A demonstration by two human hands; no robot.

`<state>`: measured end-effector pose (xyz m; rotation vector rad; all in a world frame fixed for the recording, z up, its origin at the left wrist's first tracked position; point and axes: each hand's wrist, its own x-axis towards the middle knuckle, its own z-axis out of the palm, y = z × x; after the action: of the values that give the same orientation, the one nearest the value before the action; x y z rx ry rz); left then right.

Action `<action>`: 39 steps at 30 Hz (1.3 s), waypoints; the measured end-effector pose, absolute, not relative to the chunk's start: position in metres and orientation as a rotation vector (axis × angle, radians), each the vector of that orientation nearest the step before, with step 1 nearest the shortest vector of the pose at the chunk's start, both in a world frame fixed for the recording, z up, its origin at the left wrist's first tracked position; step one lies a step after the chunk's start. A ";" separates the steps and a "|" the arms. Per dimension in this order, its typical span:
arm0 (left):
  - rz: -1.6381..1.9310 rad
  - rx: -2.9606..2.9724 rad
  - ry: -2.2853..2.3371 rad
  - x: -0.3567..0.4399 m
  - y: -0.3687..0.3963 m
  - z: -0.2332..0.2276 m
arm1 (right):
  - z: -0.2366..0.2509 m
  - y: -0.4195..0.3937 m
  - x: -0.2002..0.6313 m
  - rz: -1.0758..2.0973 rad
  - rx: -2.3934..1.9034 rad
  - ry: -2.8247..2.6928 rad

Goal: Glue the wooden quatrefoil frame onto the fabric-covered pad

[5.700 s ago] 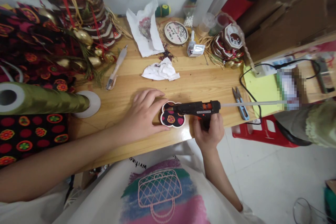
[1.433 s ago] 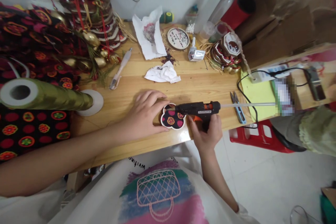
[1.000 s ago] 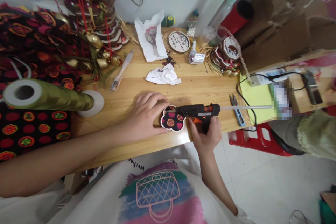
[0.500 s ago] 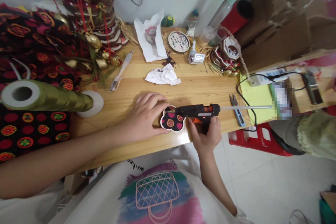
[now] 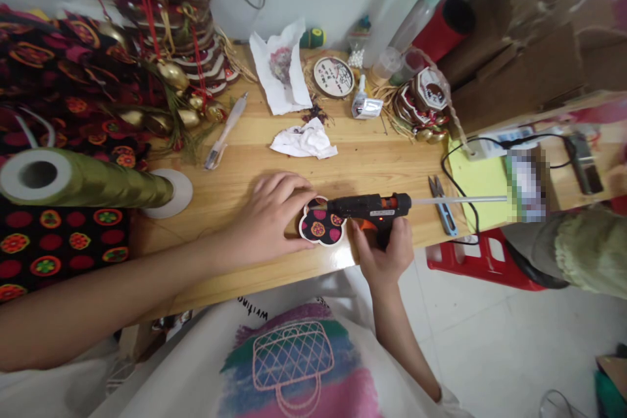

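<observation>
A flower-shaped piece covered in black fabric with red and orange dots lies near the front edge of the wooden table. My left hand presses on its left side, fingers curled over the edge. My right hand grips a black hot glue gun with an orange trigger. The gun's nozzle points left and rests on the upper part of the piece. A clear glue stick juts out of the gun's back to the right.
Small snips and a black cable lie right of the gun. A crumpled tissue, a pen, a green ribbon roll, patterned fabric and stacked ornaments fill the back and left. Another person's sleeve is at right.
Hands, glue gun and piece stay almost still; since the oldest frame the nozzle has shifted slightly along the piece's top and the view has moved a little.
</observation>
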<state>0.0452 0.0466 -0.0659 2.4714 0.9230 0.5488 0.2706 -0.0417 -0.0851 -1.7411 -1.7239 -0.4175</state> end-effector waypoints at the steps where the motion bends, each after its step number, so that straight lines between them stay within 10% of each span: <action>1: 0.551 2.469 0.921 0.045 0.047 -0.066 | -0.085 -0.042 0.271 -0.418 -1.745 -1.727; 39: 0.529 2.398 0.928 0.046 0.047 -0.063 | -0.078 -0.042 0.276 -0.252 -1.747 -1.745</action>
<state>0.0465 0.0469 -0.0629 2.3978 0.9279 0.5288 0.2761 -0.0423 -0.0776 -1.7471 -1.7447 -0.2517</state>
